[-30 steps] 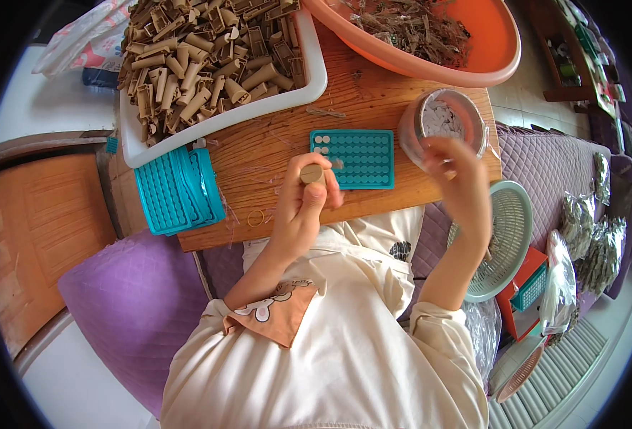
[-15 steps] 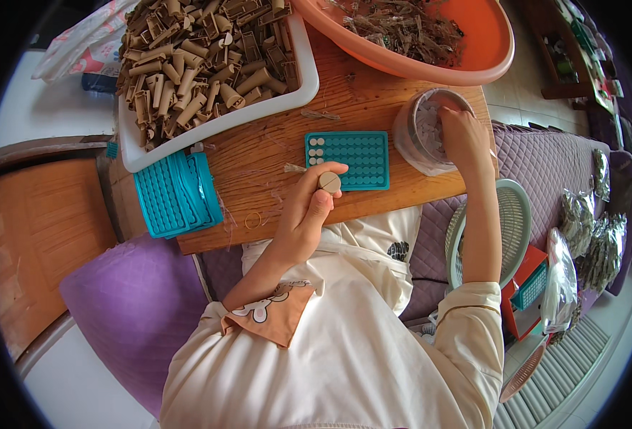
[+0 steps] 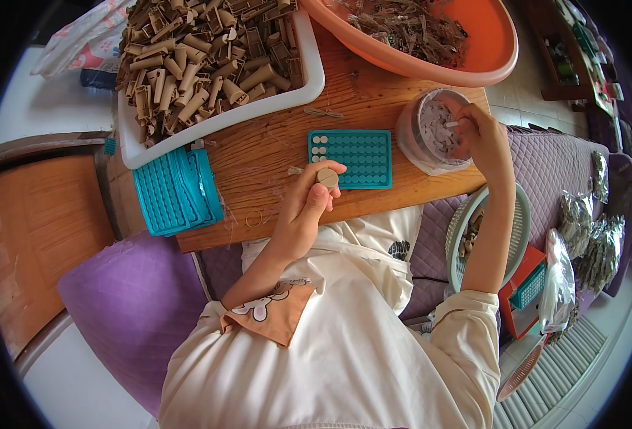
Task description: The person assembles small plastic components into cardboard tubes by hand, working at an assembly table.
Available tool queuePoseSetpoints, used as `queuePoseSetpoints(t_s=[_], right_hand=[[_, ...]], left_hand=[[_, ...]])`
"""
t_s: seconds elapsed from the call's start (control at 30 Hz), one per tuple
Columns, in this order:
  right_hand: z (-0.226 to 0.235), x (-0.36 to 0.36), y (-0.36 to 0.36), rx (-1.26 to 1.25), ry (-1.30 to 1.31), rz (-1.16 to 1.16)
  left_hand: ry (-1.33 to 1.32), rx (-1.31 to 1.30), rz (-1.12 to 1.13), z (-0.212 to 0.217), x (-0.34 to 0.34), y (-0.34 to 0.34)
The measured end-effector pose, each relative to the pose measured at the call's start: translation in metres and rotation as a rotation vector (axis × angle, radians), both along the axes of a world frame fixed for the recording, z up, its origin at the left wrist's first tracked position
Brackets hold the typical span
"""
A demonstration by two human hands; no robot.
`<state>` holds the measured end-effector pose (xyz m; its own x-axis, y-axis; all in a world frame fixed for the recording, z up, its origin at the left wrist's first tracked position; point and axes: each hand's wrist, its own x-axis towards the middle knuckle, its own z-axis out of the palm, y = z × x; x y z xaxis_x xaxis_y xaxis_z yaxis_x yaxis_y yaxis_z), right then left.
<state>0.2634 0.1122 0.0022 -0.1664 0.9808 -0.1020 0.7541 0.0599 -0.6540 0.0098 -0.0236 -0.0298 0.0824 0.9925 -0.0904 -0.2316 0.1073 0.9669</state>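
My left hand (image 3: 300, 214) pinches a tan plastic cylinder (image 3: 326, 179) between thumb and fingers, its round split end facing up. It is over the near left corner of a teal tray (image 3: 364, 159) with rows of round pockets. Several small white discs (image 3: 319, 150) sit in that tray's left columns. Above the right side of a clear round tub (image 3: 410, 136), my right hand (image 3: 486, 139) is closed on a small whitish piece (image 3: 452, 124); its exact kind is unclear. Many pale grey-white pieces (image 3: 436, 129) fill the tub.
A white bin (image 3: 314, 79) heaped with tan plastic parts stands at the back left. Behind the tub is an orange basin (image 3: 402, 66) of thin tangled parts. Stacked teal trays (image 3: 169, 196) lie at the table's left edge. A green basket (image 3: 522, 229) sits below my right forearm.
My right hand has risen out of the tub toward its right rim, bringing up a small whitish piece. My left hand keeps the cylinder in nearly the same place.
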Motion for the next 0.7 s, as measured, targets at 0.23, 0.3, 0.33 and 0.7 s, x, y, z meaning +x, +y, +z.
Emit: queuePoseSetpoints(t_s=[0.23, 0.3, 0.33, 0.7], right_hand=[[-0.002, 0.001, -0.005, -0.037, 0.083, -0.015], [-0.001, 0.000, -0.007, -0.003, 0.087, -0.011], [0.002, -0.002, -0.010, -0.007, 0.153, -0.031], [0.010, -0.028, -0.047, 0.243, 0.185, 0.014]], left_hand=[[-0.068, -0.057, -0.016, -0.002, -0.001, -0.001], [-0.095, -0.073, -0.017, -0.001, -0.002, -0.001], [-0.314, -0.173, -0.040, 0.000, -0.003, 0.000], [-1.371, -0.690, -0.175, 0.005, -0.006, 0.004]])
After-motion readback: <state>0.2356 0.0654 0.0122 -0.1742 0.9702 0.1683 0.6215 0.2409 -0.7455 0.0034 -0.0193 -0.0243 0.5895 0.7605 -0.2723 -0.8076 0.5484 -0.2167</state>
